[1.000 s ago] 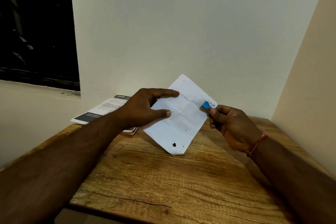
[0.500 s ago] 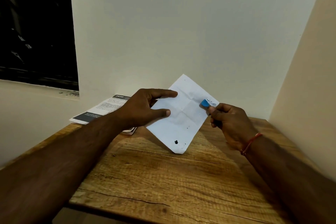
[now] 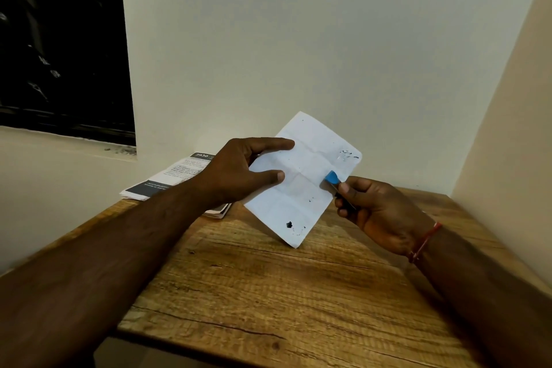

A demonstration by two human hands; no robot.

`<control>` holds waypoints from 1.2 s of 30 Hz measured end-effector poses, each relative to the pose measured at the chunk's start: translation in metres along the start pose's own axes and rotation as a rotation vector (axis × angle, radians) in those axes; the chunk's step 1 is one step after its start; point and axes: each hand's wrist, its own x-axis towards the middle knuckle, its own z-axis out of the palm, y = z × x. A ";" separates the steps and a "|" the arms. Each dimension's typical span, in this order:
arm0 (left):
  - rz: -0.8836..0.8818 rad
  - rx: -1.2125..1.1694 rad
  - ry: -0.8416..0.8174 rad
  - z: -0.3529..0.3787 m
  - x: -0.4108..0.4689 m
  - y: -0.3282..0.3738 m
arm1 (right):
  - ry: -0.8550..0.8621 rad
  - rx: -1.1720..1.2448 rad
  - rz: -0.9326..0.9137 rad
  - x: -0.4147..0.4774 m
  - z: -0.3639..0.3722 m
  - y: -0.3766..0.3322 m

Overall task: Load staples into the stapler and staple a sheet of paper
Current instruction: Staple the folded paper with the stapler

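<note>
Above the wooden table [image 3: 268, 293], my left hand [image 3: 236, 173] pinches the creased sheet [image 3: 301, 188], my right hand [image 3: 379, 212] grips the blue-tipped stapler [image 3: 332, 178] at its edge.

The number "2930" is showing in white on the dark header band at the far end of the printed leaflet [image 3: 176, 172] lying at the back left of the wooden table [image 3: 268, 293]. The finer black lines beneath it, and the white lines on the dark band at the leaflet's near end, are coming out too small to read.
</note>
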 end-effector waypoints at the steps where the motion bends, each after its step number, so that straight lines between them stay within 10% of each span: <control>1: 0.002 0.003 0.001 0.000 0.000 0.000 | 0.003 -0.005 -0.001 0.000 0.000 0.000; 20: -0.017 -0.031 -0.041 0.002 0.004 -0.008 | 0.308 -0.236 -0.092 0.008 0.008 -0.002; 36: 0.005 0.047 0.056 0.000 0.001 0.001 | 0.010 -0.072 0.038 -0.003 0.021 0.006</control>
